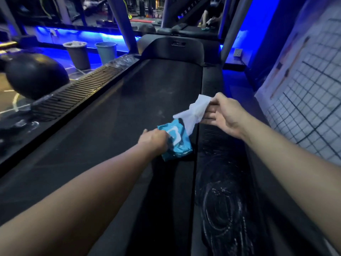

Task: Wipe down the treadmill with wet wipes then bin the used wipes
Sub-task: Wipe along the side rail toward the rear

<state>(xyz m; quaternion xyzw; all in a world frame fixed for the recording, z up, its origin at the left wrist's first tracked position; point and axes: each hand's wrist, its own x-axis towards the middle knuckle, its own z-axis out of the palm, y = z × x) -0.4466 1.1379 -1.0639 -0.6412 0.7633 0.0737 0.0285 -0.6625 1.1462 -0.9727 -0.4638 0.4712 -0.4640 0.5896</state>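
A dark treadmill belt (pixel 118 115) runs away from me, with ribbed side rails on both sides. A blue pack of wet wipes (pixel 178 143) lies on the belt's right edge, and my left hand (pixel 154 141) grips its near left side. My right hand (pixel 224 112) pinches a white wipe (pixel 194 109) between thumb and fingers, above and to the right of the pack. The wipe's lower end still reaches the pack's opening. The right rail (pixel 221 200) shows whitish smear marks.
A grey bin (pixel 76 56) with a liner and a light blue bucket (pixel 106 52) stand on the floor at the far left. A black rounded object (pixel 35 74) sits left of the rail. A wire grid panel (pixel 313 100) lines the right wall. A person crouches far back.
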